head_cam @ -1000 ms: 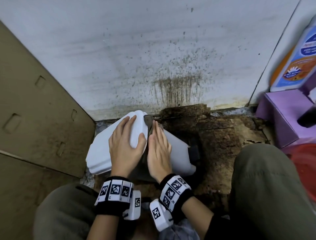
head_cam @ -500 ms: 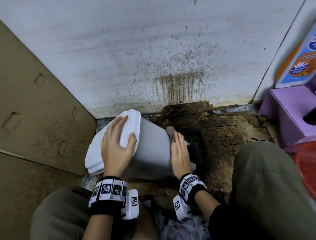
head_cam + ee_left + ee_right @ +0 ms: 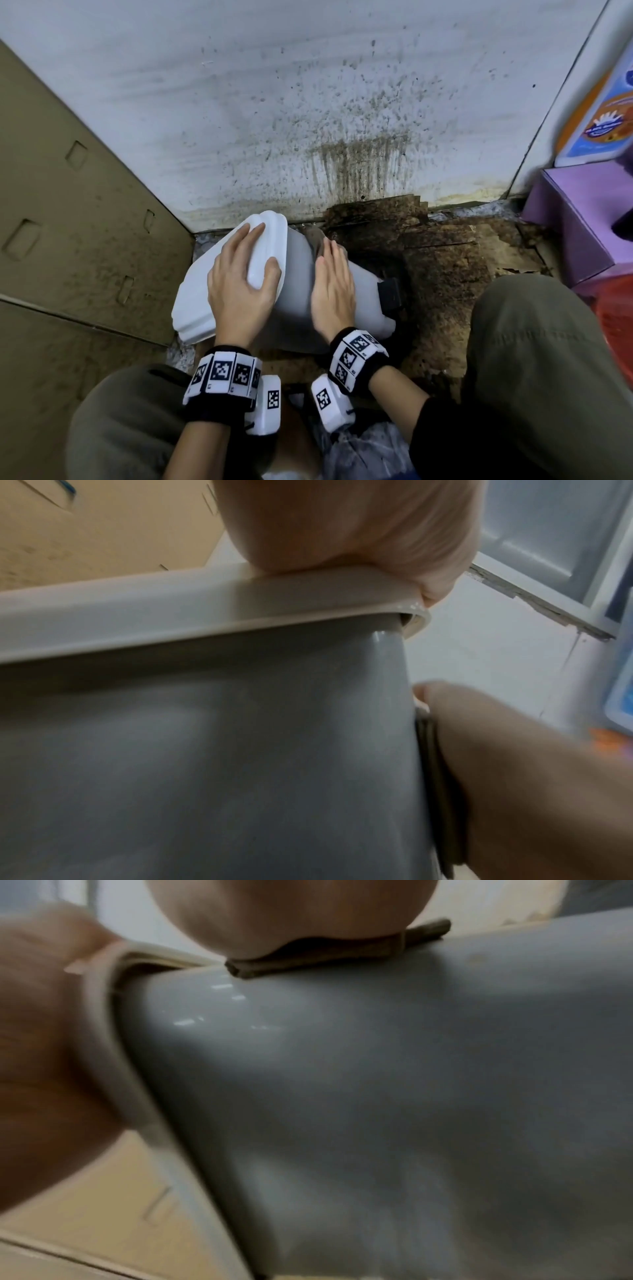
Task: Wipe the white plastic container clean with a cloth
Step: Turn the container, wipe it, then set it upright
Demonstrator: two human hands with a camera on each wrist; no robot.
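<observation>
Two hands on white container (image 3: 298, 270): left hand (image 3: 239, 291) clasping rim, right hand (image 3: 334, 287) flat atop cloth (image 3: 313, 240).

container (image 3: 298, 260) on floor (image 3: 445, 274) before wall (image 3: 274, 102); cardboard (image 3: 68, 222) left; box (image 3: 575, 219) right

Three views share one container (image 3: 296, 294).
Head camera looks steeply down; each wrist camera faces along its side, very close.

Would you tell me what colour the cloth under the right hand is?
Dull brown cloth, clearest in the right wrist view.
</observation>
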